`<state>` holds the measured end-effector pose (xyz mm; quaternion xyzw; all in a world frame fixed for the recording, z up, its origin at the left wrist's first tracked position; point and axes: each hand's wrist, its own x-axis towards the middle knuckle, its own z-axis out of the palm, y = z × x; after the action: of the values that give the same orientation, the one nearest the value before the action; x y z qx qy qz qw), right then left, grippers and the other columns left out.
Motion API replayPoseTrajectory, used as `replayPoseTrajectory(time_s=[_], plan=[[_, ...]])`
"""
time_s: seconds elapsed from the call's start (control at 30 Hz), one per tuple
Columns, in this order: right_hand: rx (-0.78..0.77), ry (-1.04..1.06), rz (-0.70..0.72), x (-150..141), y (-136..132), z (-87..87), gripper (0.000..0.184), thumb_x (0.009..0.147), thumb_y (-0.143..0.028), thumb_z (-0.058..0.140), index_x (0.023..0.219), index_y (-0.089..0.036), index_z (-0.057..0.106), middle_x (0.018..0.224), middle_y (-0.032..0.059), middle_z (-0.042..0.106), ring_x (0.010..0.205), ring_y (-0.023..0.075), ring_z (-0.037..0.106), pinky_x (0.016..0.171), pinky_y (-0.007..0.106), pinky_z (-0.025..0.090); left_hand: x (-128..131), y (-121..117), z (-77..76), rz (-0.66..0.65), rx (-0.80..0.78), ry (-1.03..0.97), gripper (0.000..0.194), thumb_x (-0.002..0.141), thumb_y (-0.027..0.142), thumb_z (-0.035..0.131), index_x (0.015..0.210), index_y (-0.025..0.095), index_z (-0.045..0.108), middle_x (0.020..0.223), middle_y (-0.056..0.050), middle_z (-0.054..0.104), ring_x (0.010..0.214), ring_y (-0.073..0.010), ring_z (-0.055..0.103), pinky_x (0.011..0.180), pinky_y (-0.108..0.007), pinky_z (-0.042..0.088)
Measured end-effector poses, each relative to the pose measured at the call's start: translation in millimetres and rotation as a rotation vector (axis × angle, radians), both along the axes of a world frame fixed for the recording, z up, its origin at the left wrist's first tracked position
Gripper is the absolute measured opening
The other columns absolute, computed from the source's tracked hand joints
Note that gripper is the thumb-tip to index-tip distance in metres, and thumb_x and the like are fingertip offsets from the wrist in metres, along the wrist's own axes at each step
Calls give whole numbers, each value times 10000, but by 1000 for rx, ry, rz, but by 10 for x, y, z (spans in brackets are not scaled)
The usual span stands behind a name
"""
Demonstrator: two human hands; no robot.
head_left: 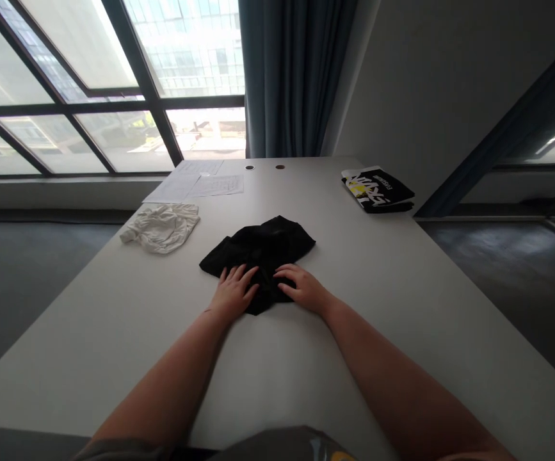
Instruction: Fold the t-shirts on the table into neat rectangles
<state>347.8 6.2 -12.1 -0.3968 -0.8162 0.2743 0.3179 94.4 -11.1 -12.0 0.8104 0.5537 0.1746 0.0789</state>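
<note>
A piece of black cloth [262, 240] lies crumpled on the white table [378, 282], its folds too dark to tell what kind of item it is. My left hand [234, 289] rests on its near left part, fingers spread and pointing forward. On the near right part lies my right hand [301, 286], fingers apart and slightly bent, reaching inward over the fabric. Neither hand grips the cloth visibly. Between the two hands a fold of the cloth comes toward me.
A crumpled white cloth [162, 228] lies at the table's left edge. Behind it are printed paper sheets [214, 186]. A folded black item with white and yellow print [378, 190] sits at the back right. Windows [200, 51] and a blue curtain [291, 77] stand beyond.
</note>
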Motion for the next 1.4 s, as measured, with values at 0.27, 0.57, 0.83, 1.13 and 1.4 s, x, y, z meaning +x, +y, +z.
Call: replayPoseTrajectory(time_s=[0.27,0.57,0.83,1.13,1.4], plan=[[20,-236,-17,-117,-87,69,208,838,-233,724,1046,-248,736,1327,87,650,1238,273,610,1249,597,227,-284,375,-109,312,-32,-5,570,1020,491,471,1559,303,454,1561,-155,494,1486,-345,398,1233,-666,168],[-111,-50,91,-139,-222,242,67,918,-259,550,940,-230,607,846,-3,674,764,174,617,910,350,517,-617,561,-80,594,-49,-40,642,1010,502,472,1605,278,388,1581,-225,425,1506,-394,360,1214,-679,183],[-347,243,-54,339,-69,185,191,927,-425,564,915,-242,509,610,-78,528,539,130,512,592,258,458,-889,656,-93,763,88,-76,741,1001,484,495,1619,107,338,1529,-309,430,1503,-436,332,1220,-641,220],[-20,291,-521,905,262,19,302,846,-522,640,880,-226,592,742,5,659,702,187,628,714,335,524,-866,591,22,752,184,-167,838,1012,487,457,1667,120,84,1589,-266,405,1506,-390,347,1223,-667,185],[222,315,-818,1000,364,-72,279,879,-478,592,947,-209,622,937,71,698,898,232,665,885,411,529,-695,493,140,621,335,-86,855,963,406,540,1667,124,147,1607,-229,391,1520,-379,314,1264,-617,73]])
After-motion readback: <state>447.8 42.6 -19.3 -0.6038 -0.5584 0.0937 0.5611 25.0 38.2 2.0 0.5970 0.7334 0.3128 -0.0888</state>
